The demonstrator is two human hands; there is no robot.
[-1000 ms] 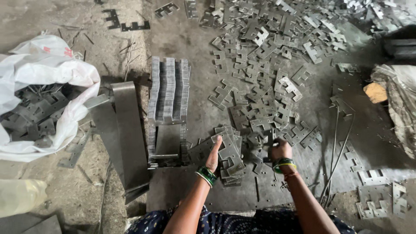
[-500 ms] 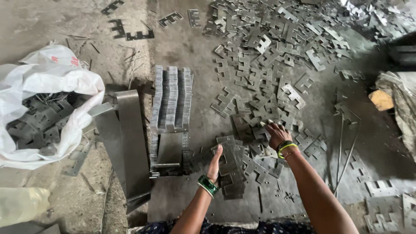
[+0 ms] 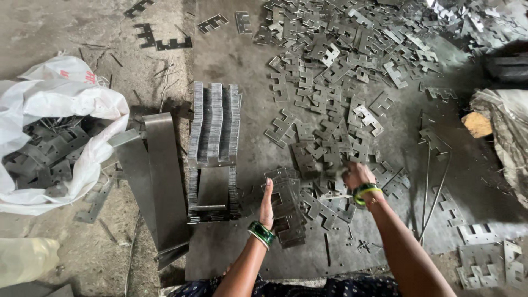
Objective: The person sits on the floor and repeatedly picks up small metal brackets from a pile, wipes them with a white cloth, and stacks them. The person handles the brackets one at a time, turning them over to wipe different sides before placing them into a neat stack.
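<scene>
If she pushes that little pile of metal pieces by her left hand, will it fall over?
Probably it would slide apart rather than topple: the small stack is low, made of flat plates lying unevenly. The left hand steadies its side. Each plate looks thin, stiff and likely sharp-edged.

Dull grey metal plates (image 3: 330,71) on a rough concrete floor (image 3: 82,22).

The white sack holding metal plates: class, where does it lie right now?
In the head view, the white sack lies on the floor at far left, beside the leaning steel sheets, well left of the left hand.
</scene>
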